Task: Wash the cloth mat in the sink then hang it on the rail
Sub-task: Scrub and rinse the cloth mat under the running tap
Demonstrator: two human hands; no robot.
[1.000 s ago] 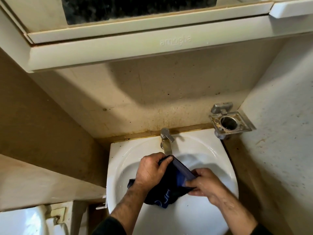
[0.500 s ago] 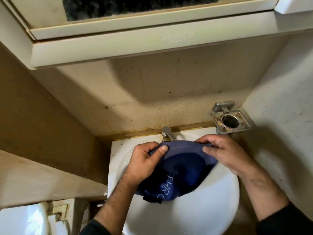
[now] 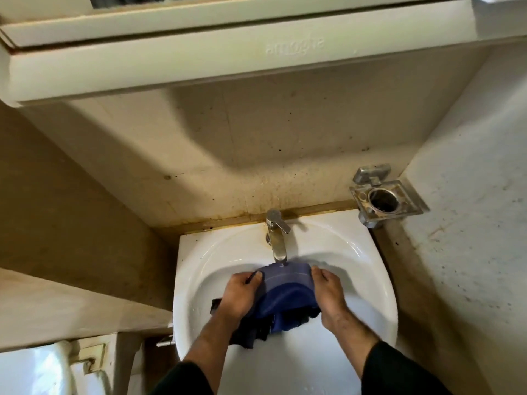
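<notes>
Stained beige bathroom walls frame a white sink [image 3: 379, 280], and down in its basin the blue cloth mat [image 3: 285, 292] is held bunched right under the spout of the chrome tap [image 3: 276, 235]. Its left edge is gripped by the left hand [image 3: 239, 295], fingers curled over the fabric; its right edge is pinched by the right hand [image 3: 328, 295]. A metal holder [image 3: 385, 199] is fixed on the wall beside the sink, a cabinet [image 3: 199, 61] overhead.

A metal holder [image 3: 383, 198] is fixed on the wall below a cream cabinet [image 3: 199, 49].
</notes>
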